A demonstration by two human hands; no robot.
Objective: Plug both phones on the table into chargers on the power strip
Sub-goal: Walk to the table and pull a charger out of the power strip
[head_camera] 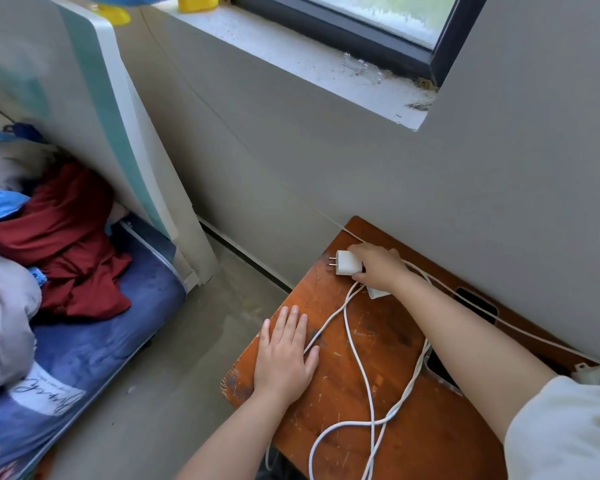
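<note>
My right hand (pixel 380 266) grips a white charger plug (pixel 347 263) near the far left corner of the scratched wooden table (pixel 329 386); its two prongs point left. A second white charger (pixel 378 292) lies partly hidden under that hand. White cables (pixel 361 368) loop across the tabletop. My left hand (pixel 284 355) lies flat and open on the table's left edge, resting on one cable. One dark phone (pixel 477 304) lies by the wall beyond my right forearm. Another dark phone (pixel 439 372) shows partly under my forearm. The white power strip (pixel 594 374) peeks out at the far right.
A grey wall runs directly behind the table, with a dusty window sill (pixel 291 53) above. To the left stand a bed with blue bedding (pixel 94 348), red cloth (pixel 66 244) and a white headboard (pixel 125 133). Grey floor (pixel 174 393) separates bed and table.
</note>
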